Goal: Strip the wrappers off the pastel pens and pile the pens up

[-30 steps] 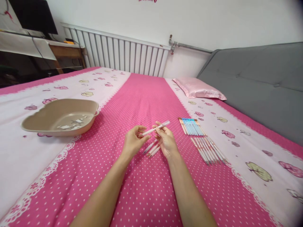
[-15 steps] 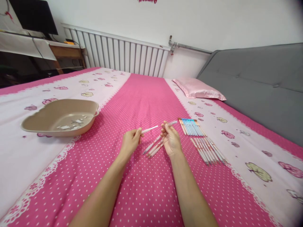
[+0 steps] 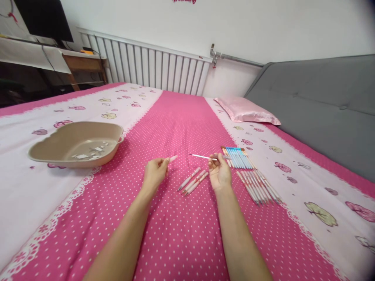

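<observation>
My left hand point(image 3: 156, 171) pinches a short, pale pink pen barrel piece point(image 3: 173, 158) between thumb and fingers. It is apart from my right hand point(image 3: 219, 171), whose closed fingers grip a thin white pen refill point(image 3: 202, 156) with its dark tip pointing left. A greyish-pink, see-through pen part point(image 3: 225, 157) sticks out on the other side of these fingers; whether the refill sits inside it I cannot tell. Between and below the hands lie three pale pink pens point(image 3: 193, 182) on the dotted bedspread, tips toward me.
Right of my hands lie a row of blue pens point(image 3: 238, 158) and a row of pale pink pens point(image 3: 258, 187). A beige basin point(image 3: 70, 163) with white and grey scraps point(image 3: 90, 152) stands at left. Farther back are a pink pillow point(image 3: 247, 110) and a grey headboard point(image 3: 316, 89).
My hands have drawn apart, left hand to the left, right hand to the right. The refill now shows in full length from my right hand, out of the barrel piece in my left.
</observation>
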### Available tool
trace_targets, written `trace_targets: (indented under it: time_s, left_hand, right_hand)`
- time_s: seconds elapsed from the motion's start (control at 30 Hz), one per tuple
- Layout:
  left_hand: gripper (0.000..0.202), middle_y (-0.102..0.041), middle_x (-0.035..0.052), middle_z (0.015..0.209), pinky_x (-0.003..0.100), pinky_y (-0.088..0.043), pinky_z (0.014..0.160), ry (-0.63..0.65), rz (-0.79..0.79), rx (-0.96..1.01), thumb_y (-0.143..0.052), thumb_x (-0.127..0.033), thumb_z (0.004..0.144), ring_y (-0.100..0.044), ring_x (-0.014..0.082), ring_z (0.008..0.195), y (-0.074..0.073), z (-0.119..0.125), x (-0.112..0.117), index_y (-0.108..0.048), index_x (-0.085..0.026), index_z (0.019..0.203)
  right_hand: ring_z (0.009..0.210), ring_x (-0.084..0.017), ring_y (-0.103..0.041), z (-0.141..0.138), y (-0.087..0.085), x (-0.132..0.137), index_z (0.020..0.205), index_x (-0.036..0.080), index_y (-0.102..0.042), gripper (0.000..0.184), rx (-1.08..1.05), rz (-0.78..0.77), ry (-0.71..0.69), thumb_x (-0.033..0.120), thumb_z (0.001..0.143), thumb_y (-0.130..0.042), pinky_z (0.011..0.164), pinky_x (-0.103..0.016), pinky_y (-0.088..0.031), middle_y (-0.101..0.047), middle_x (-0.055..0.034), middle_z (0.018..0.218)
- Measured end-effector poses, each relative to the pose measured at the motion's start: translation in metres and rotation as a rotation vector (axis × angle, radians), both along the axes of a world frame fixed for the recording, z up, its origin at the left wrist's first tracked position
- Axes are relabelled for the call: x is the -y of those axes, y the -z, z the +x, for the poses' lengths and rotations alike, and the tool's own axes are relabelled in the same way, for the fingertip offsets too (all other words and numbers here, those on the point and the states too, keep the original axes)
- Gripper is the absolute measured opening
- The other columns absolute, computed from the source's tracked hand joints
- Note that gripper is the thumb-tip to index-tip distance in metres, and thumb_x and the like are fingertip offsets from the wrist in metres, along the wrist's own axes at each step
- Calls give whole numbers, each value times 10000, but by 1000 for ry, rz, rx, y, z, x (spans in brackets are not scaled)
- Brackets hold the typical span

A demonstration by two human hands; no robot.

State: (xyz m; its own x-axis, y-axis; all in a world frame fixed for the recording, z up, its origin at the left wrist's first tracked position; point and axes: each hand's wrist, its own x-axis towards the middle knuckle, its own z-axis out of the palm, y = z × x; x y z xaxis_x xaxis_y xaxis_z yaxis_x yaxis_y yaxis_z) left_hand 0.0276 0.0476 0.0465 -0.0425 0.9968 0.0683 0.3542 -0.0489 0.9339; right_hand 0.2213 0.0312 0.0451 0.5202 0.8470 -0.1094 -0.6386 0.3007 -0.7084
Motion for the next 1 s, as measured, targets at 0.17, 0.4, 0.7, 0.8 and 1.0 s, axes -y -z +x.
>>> trace_targets:
  time_s: [0.17,0.4,0.7,0.8,1.0]
  left_hand:
    - [276,-629,52,758,237,-466,589,46,-160,314,-506,-232,800,-575,105,593,8,10,-2,-534,-116,1049]
    - [209,-679,95,853,273,-465,721,201,-97,65,-488,-144,769,-623,150,755,28,20,-11,-619,-114,929]
    - [149,-662,57,714,261,-396,622,127,16,-191,-585,-175,657,-583,180,663,15,11,0,-668,-170,779]
    - [127,-605,23,588,239,-329,529,110,25,-265,-607,-182,619,-519,156,543,12,9,2,-669,-177,730]
    - [105,-608,28,563,240,-315,524,175,53,-361,-568,-188,640,-503,145,508,7,17,11,-673,-186,633]
  right_hand:
    - [610,-97,-632,-27,2,4,725,155,-575,103,209,-48,-368,247,755,-611,536,-179,-517,-675,-29,728]
    - [406,-86,-541,-35,11,8,706,177,-514,255,666,-303,-478,423,758,-557,343,-166,-360,-630,1,633]
    - [600,-141,-592,-20,13,7,784,195,-655,365,1597,-572,-270,415,848,-371,552,-234,-371,-675,-56,699]
    - [732,-193,-611,-13,7,11,912,205,-661,271,1671,-689,-149,304,828,-423,597,-271,-379,-685,-95,829]
    - [836,-218,-601,-5,12,15,1001,238,-647,287,1769,-679,-180,187,786,-464,660,-296,-396,-661,-97,919]
